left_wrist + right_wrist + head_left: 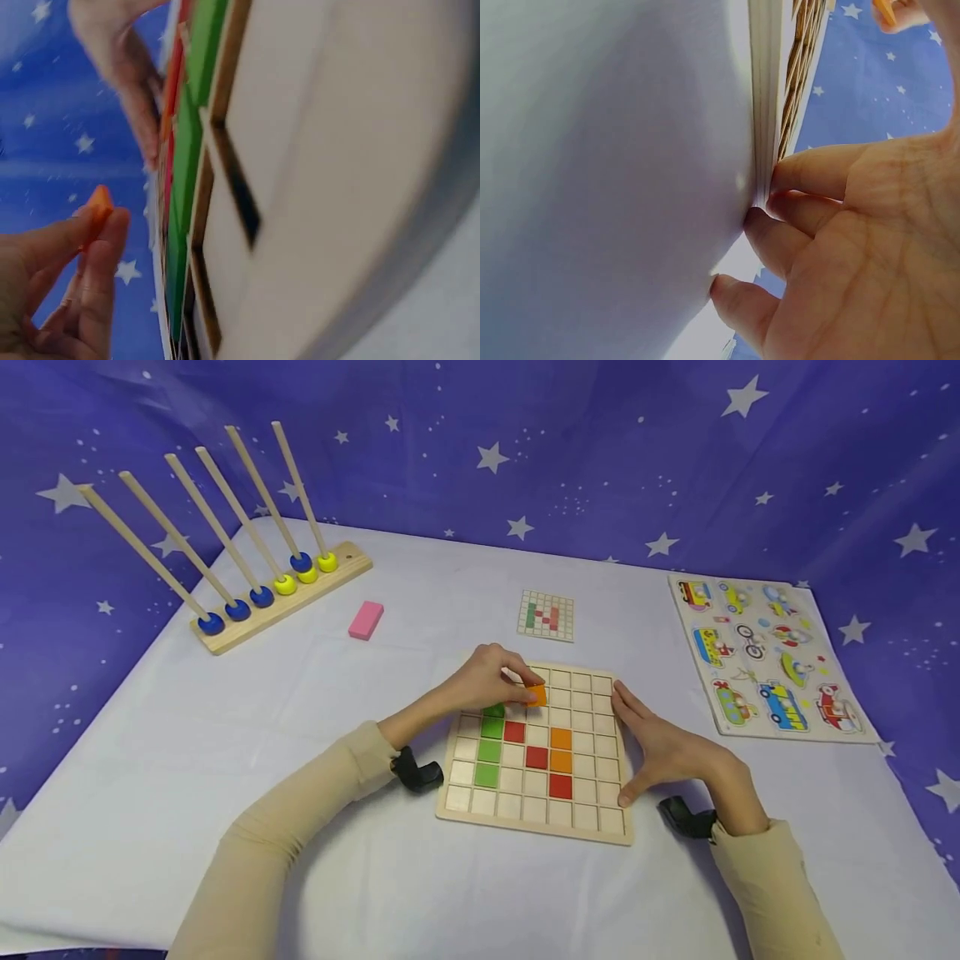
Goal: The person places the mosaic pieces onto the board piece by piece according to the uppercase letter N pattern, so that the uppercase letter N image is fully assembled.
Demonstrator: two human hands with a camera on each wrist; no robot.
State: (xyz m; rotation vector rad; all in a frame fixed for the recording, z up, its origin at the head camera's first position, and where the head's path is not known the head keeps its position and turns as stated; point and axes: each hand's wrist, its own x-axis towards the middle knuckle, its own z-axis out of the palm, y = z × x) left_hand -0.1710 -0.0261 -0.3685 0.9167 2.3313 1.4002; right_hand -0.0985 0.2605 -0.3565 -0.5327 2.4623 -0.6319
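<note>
My left hand [491, 678] pinches an orange square tile [537, 696] between thumb and fingertips, above the upper part of a wooden grid board [534, 828]. The left wrist view also shows this orange tile [100, 204], held apart from the board. In the grid lie a column of green tiles [489, 751], red tiles [560, 787] and orange tiles [561, 738]. My right hand [667, 747] touches the board's right edge with spread fingers and thumb. Seen from the right wrist, the fingertips [787, 176] rest against the board's side. Some upper-left cells are hidden behind the left hand.
Behind the board lies a small pattern card [546, 615] with a coloured grid. A pink block [366, 620] lies to its left. At the back left stands a wooden peg rack [285, 607] with blue and yellow beads. A vehicle puzzle board [772, 660] lies at the right.
</note>
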